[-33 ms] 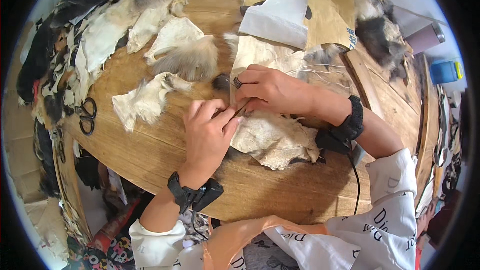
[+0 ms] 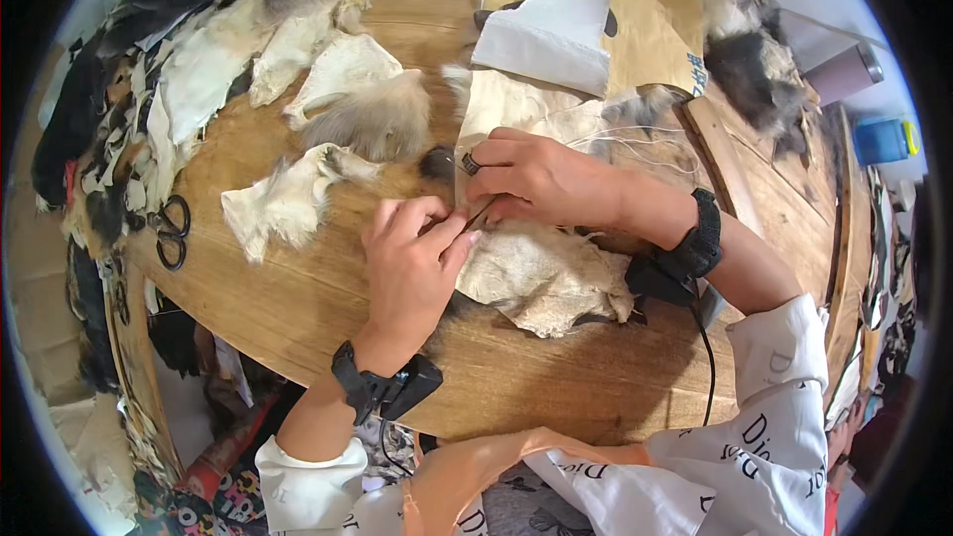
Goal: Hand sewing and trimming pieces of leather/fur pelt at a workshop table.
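Note:
A pale fur pelt point(image 2: 546, 278) lies skin side up on the wooden table, rumpled and with ragged edges. At its upper left edge my left hand point(image 2: 412, 253) is closed, thumb and forefinger pinching the pelt's edge. My right hand point(image 2: 546, 179) meets it from the other side, fingers bent in a pinch, a dark ring on one finger. A thin dark sliver shows between the fingertips, too small to name. Beyond the right hand spreads another pale skin piece point(image 2: 526, 99), with loose white thread point(image 2: 635, 144) lying over its right side.
Fur scraps point(image 2: 278, 199) lie left of my hands, with black-handled scissors point(image 2: 171, 233) near the table's left edge. White paper point(image 2: 551, 25) rests on brown card point(image 2: 655, 0) at the back. A wooden strip point(image 2: 720, 159) and a heap of fur point(image 2: 749, 69) are on the right.

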`<action>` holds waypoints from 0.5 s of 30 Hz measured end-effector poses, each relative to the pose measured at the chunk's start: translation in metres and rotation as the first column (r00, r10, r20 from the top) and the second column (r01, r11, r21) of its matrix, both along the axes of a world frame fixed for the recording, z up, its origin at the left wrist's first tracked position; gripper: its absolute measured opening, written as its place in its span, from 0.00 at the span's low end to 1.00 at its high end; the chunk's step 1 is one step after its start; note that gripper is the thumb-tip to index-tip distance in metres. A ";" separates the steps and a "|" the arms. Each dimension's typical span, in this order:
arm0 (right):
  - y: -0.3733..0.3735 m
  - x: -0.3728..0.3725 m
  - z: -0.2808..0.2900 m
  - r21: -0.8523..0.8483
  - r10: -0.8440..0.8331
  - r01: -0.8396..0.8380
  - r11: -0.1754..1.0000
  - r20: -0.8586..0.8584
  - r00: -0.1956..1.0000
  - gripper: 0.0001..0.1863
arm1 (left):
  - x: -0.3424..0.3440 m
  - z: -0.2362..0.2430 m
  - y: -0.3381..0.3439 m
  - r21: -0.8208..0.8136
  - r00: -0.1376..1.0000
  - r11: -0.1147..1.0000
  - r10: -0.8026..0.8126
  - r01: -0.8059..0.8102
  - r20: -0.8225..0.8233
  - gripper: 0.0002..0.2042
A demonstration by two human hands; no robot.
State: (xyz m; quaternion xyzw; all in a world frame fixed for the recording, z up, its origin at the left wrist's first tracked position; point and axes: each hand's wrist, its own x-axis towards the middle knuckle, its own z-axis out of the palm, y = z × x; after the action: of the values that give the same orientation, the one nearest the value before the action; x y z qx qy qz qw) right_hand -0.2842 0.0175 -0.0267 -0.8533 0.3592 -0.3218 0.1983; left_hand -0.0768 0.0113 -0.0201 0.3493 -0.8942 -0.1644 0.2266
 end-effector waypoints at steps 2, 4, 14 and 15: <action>0.000 0.000 -0.001 -0.006 0.014 -0.014 1.000 -0.007 1.000 0.09 | 0.001 0.000 -0.001 -0.020 1.000 1.000 -0.003 0.003 0.015 0.09; 0.000 0.000 -0.003 -0.002 0.019 -0.019 1.000 -0.004 1.000 0.09 | 0.000 0.000 0.000 -0.042 1.000 0.999 -0.008 0.009 0.027 0.08; 0.003 0.001 -0.011 -0.108 0.023 -0.033 0.994 -0.094 0.995 0.04 | 0.001 -0.012 0.000 -0.056 0.998 0.998 0.010 -0.013 -0.059 0.06; 0.004 0.000 -0.011 -0.112 0.026 -0.037 0.993 -0.095 0.995 0.04 | 0.001 -0.011 0.000 -0.072 0.998 0.997 -0.002 -0.002 -0.062 0.07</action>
State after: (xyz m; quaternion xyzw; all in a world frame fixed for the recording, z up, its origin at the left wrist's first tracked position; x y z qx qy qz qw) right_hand -0.2837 0.0210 -0.0376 -0.8828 0.3358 -0.2982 0.1376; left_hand -0.0757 0.0118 -0.0314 0.3356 -0.8921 -0.1429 0.2666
